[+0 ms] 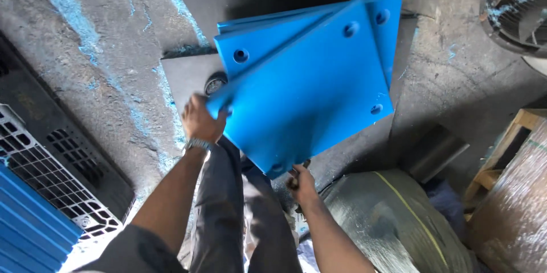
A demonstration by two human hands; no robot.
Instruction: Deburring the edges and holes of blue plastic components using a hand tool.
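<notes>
Gripping the top blue plastic plate [310, 90] at two corners, the person is holding it tilted above the other blue plates [250, 25] stacked on the dark slab [185, 76] on the floor. The left hand [202, 118] is closing on the near-left corner, the right hand [301, 184] is pinching the lowest corner nearest the body. Its surface is stretching up and away from both hands toward the far right, with neither hand clearly nearer.
</notes>
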